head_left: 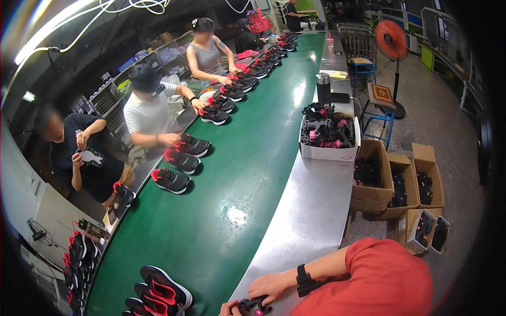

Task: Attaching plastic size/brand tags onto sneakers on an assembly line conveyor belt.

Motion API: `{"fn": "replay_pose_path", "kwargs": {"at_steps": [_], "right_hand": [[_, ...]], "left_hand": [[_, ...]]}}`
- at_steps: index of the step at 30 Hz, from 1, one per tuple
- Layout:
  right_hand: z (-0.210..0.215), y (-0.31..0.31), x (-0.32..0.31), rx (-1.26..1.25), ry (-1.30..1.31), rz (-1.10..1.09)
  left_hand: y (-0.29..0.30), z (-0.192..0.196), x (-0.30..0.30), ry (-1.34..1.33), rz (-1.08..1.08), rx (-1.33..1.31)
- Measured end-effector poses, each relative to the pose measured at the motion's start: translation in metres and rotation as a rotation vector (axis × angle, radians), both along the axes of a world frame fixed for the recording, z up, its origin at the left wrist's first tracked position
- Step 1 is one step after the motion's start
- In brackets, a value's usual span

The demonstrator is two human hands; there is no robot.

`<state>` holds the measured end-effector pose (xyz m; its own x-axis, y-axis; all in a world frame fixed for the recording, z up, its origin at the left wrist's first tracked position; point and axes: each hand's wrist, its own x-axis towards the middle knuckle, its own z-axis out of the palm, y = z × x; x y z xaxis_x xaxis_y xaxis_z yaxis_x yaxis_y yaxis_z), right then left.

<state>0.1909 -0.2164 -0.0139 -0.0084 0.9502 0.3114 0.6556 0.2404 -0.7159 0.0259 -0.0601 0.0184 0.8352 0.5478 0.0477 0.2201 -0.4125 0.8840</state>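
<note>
Curved black plastic-looking piece (252, 304) with square pink tag, at near end of smooth metal bench (316, 195). Right hand (270, 287) grips it; left hand (230, 309) at its edge, cropped, can't tell grip. Box of similar pieces (327, 131) farther along bench.

Small black plastic piece (247, 304): bright pink tag (259, 312)
Loose red fabric top (390, 274): plain throughout
Low black laced shoes (171, 180): red linings, white soles
Long flat green belt (253, 174): plain (white glare spots it)
Square reddish-brown stool seat (381, 96): paler ornate pattern
Round orange caged fan (391, 39): dark centre
</note>
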Motion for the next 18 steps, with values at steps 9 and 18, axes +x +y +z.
{"fn": "replay_pose_path", "kwargs": {"at_steps": [9, 18], "right_hand": [[0.002, -0.003, 0.003, 0.010, 0.052, 0.004], [0.009, -0.003, 0.001, -0.047, 0.142, -0.050]], "left_hand": [[-0.001, -0.011, 0.001, -0.042, 0.073, -0.002], [0.005, -0.029, -0.002, -0.075, 0.101, -0.080]]}}
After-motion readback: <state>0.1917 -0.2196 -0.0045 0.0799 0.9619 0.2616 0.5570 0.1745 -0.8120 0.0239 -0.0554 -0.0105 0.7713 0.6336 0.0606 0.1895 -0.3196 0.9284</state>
